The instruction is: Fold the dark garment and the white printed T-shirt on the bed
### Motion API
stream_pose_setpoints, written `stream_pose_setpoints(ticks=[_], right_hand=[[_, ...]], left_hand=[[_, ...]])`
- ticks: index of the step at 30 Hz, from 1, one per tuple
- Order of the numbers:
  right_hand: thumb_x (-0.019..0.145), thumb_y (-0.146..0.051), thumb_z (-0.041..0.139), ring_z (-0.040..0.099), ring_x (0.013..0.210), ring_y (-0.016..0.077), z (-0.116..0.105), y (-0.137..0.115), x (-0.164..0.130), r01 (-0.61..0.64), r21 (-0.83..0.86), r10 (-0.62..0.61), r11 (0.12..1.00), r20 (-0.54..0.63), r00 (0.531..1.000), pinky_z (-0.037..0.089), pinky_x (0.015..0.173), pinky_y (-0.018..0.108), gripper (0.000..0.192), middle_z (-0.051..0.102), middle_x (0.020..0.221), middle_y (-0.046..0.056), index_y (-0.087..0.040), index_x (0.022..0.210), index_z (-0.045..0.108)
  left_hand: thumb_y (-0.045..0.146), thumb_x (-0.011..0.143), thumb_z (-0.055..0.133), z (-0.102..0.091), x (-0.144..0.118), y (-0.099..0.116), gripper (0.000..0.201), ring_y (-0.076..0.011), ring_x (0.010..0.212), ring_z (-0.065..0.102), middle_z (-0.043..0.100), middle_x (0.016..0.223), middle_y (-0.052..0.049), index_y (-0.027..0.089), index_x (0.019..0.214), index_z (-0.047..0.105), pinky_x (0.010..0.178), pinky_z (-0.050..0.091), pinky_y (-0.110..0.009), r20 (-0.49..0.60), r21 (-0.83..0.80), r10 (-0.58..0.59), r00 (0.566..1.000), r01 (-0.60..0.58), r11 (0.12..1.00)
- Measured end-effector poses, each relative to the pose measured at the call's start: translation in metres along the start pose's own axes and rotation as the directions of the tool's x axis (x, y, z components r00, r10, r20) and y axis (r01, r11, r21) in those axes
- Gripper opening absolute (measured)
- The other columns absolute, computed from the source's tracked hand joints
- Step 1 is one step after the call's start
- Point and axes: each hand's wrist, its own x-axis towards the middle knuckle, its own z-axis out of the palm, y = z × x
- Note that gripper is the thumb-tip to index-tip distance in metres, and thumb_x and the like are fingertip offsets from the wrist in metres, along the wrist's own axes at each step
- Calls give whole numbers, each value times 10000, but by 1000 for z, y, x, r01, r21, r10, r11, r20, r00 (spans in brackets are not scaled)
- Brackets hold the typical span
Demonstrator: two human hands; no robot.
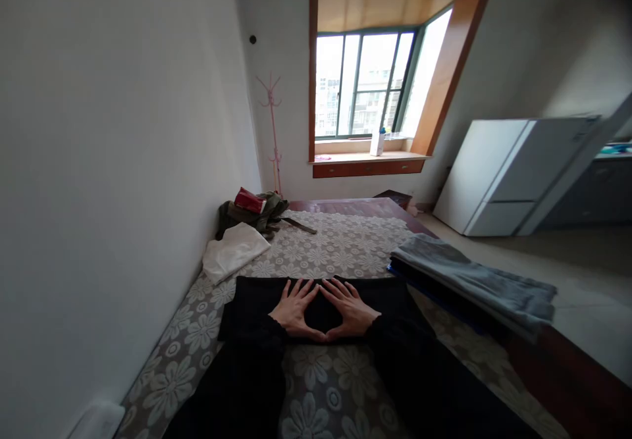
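Note:
A black folded garment (247,301) lies flat on the flower-patterned bed cover (340,241) in front of me. My left hand (295,309) and my right hand (349,307) rest palm down on the garment, fingers spread. Their thumbs and forefingers touch and frame a triangle of black cloth. Neither hand grips anything. Both of my arms wear black sleeves.
A grey folded cloth (474,278) over a dark blue one lies at the bed's right edge. A white cloth (232,251) and a heap of olive clothes with a red item (251,208) sit by the left wall. A white fridge (513,176) leans at right.

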Motion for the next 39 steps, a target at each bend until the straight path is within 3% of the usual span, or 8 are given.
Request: stream_pose_setpoints(ticks=[8, 18, 21, 23, 25, 33, 36, 39], right_hand=[[702, -807, 639, -37, 1541, 365, 0, -1, -2, 11, -1, -11, 1000, -14, 1000, -45, 1208, 590, 1180, 99, 1693, 71, -266, 1630, 150], [688, -844, 629, -48, 1541, 362, -4, 0, -2, 19, -3, -18, 1000, 11, 1000, -70, 1211, 580, 1250, 75, 1692, 88, -220, 1633, 101], [841, -804, 492, 37, 1550, 301, -2, 0, 0, 2, 20, -2, 1000, -24, 1000, 6, 1236, 527, 1044, 150, 1684, 68, -229, 1633, 128], [979, -688, 316, 110, 1547, 252, 3, -1, 2, -48, 8, 49, 999, -102, 994, 64, 1240, 495, 788, 202, 1675, 39, -256, 1626, 189], [1026, -595, 240, 133, 1543, 242, 11, -3, 5, -87, -36, 79, 996, -187, 979, 80, 1239, 490, 675, 218, 1670, 23, -269, 1617, 239], [1017, -581, 245, 94, 1549, 249, 22, -6, 8, -107, -106, 80, 989, -232, 969, 43, 1247, 500, 690, 209, 1671, 16, -244, 1619, 235], [1004, -580, 244, 108, 1547, 255, 21, 5, 1, -196, -101, 166, 975, -250, 954, 71, 1242, 518, 695, 217, 1670, 12, -261, 1620, 227], [991, -566, 232, 136, 1543, 258, 22, 32, -20, -330, -112, 286, 937, -292, 913, 77, 1240, 523, 693, 228, 1667, 6, -266, 1616, 250]], left_hand=[[912, 609, 614, -1, 0, 0, 1304, -396, 1544, -23, 95, 1695, -83, 288, 1627, 88, 1199, -106, -638, 6, -20, 0, 1000, 0, 1000], [890, 663, 596, 0, -2, -2, 1260, -417, 1538, -45, 82, 1695, -91, 301, 1624, 31, 1111, -215, -714, -7, -30, 11, 1000, -11, 999], [833, 831, 447, 2, 0, -1, 1038, -360, 1552, -7, 126, 1691, -74, 284, 1627, 70, 1155, -170, -687, -27, -37, -33, 999, 32, 999], [698, 970, 277, 6, 2, 2, 789, -306, 1559, 31, 173, 1685, -44, 289, 1625, 116, 1197, -118, -650, -84, -28, -93, 992, 91, 995], [579, 1018, 219, 12, 4, 5, 674, -284, 1560, 49, 191, 1682, -24, 291, 1623, 147, 1221, -92, -617, -150, 6, -138, 979, 141, 990], [578, 993, 284, 26, 10, 5, 700, -297, 1560, 36, 207, 1680, 3, 332, 1625, 114, 1232, -99, -594, -223, 63, -152, 963, 169, 984], [602, 984, 292, 22, -2, -7, 700, -290, 1558, 79, 239, 1671, 6, 347, 1620, 148, 1238, -77, -580, -242, 50, -214, 946, 233, 971], [597, 983, 289, 16, -29, -29, 682, -283, 1553, 117, 264, 1661, 6, 339, 1610, 212, 1242, -47, -569, -287, 59, -327, 900, 358, 932]])
